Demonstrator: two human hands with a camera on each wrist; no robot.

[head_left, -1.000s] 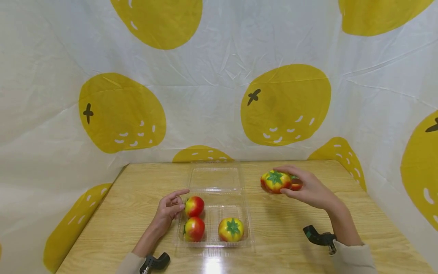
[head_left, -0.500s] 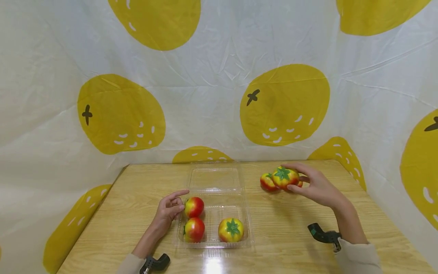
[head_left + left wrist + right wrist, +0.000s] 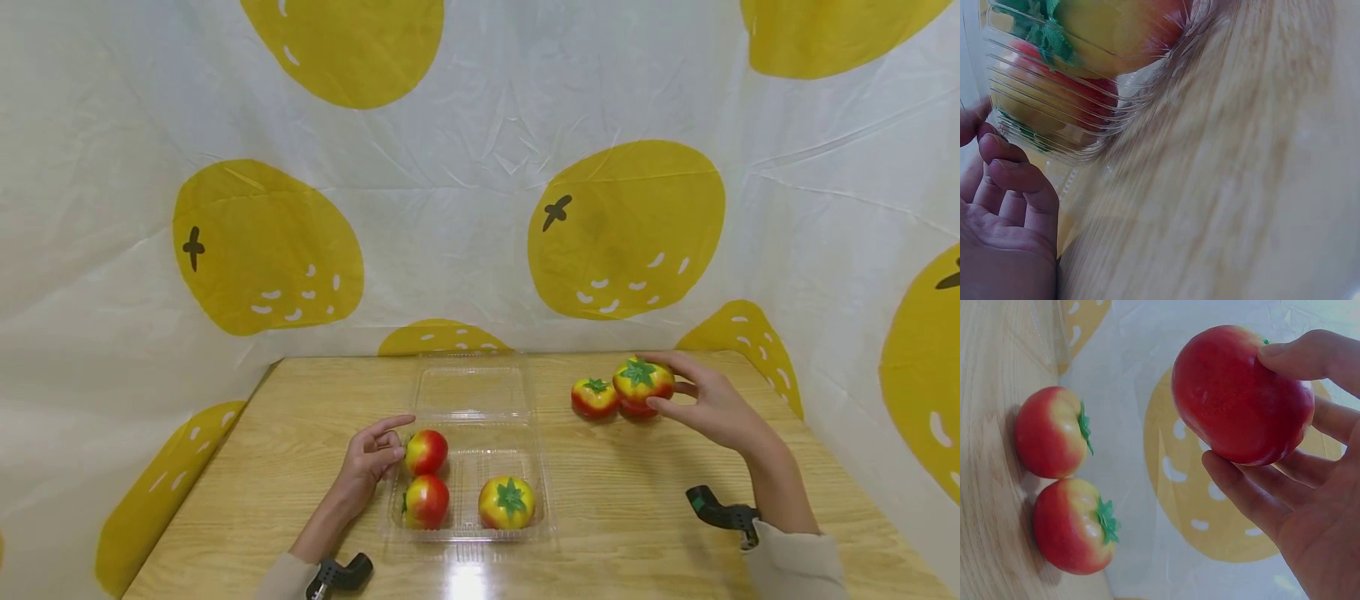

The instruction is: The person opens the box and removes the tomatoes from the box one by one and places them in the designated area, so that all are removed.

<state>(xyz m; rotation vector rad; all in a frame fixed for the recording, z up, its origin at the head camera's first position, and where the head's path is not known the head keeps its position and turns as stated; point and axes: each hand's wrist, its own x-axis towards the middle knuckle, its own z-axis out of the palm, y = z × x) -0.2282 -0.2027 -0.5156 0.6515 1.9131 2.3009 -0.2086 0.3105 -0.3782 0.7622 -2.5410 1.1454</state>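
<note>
My right hand holds a red-and-yellow tomato with a green leafy top, thumb and fingers around its sides. In the right wrist view this tomato shows its red underside, raised off the table. Beneath and beside it, two more tomatoes sit on the wood, touching or nearly so. A clear plastic clamshell box lies opened out in front. Two tomatoes fill its left side, and one tomato sits front right. My left hand pinches the box's left rim, index finger extended.
The box's transparent lid lies flat toward the back of the wooden table. A cloth printed with yellow fruit hangs behind and along both sides. Each wrist carries a black camera mount.
My right hand has lifted the tomato and carried it a little right and upward, exposing the left tomato on the table. The left hand and the box keep their place.
</note>
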